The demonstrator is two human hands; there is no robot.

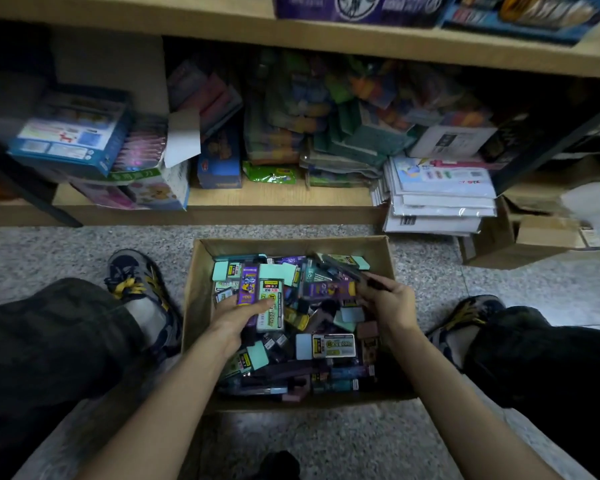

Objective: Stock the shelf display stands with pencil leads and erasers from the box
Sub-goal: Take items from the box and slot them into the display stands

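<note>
My left hand (234, 315) is closed around a purple pack and a mint-green pack (270, 306) of leads, thumb across their fronts, while my right hand (388, 303) pinches a thin dark bundle (343, 268) I cannot identify, both hands down inside the cardboard box (201, 292) on the speckled floor (84, 244). Loose lead cases and erasers (333, 344) fill the box, heaped so the lower ones are buried, and my shoes (136, 278) and dark trouser legs hem it in on either side. Beyond, the low wooden shelf (278, 199) holds blurred packages, with a stack of white packets (440, 199) overhanging its edge near the box's far right corner.
</note>
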